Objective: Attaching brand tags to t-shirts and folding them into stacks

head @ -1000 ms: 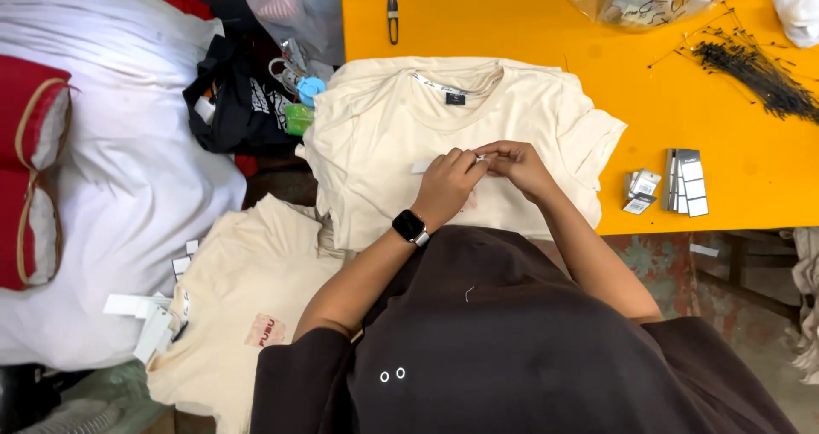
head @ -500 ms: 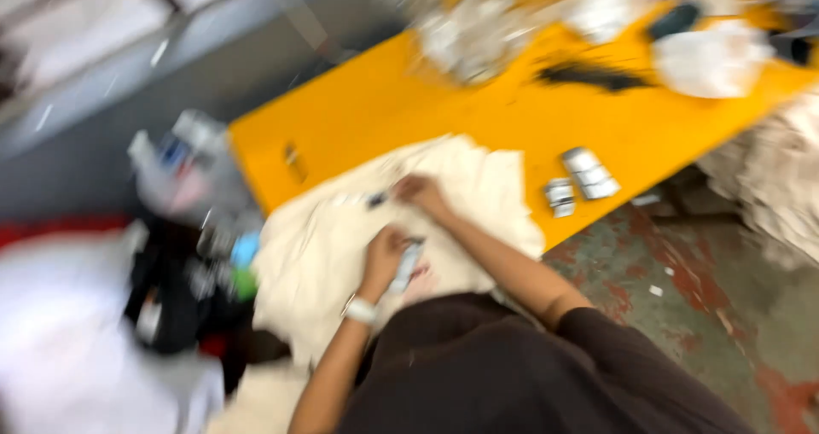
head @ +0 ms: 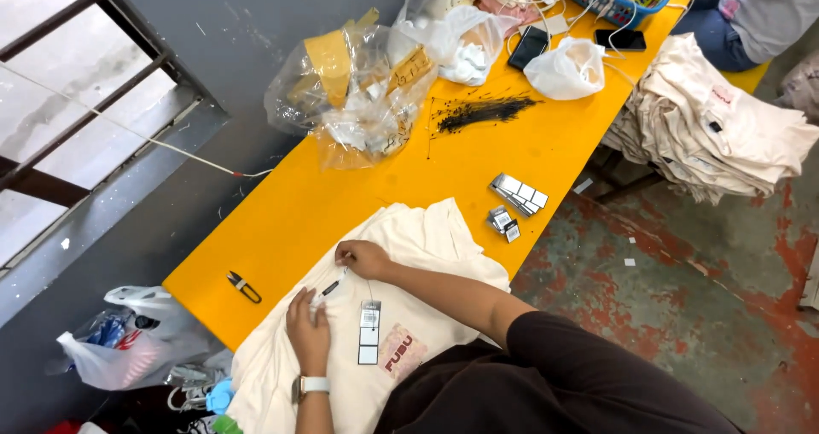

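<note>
1. Small black thread snips (head: 244,286) are left lying on the yellow table (head: 341,199), near its corner.
2. Two little stacks of silvery tags (head: 518,194) are set near the table's edge.
3. A heap of black plastic fasteners (head: 486,110) is spread mid-table.
4. A crumpled clear bag with yellow cards (head: 358,93) is parked by the grey wall.
5. A pile of folded cream shirts (head: 712,127) is stacked past the table.
6. A white plastic bag (head: 128,340) is dumped on the floor.

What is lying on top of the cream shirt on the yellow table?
On the cream shirt lie a hanging paper tag, the left hand and the right hand. The yellow table beneath the shirt is covered there.
</note>
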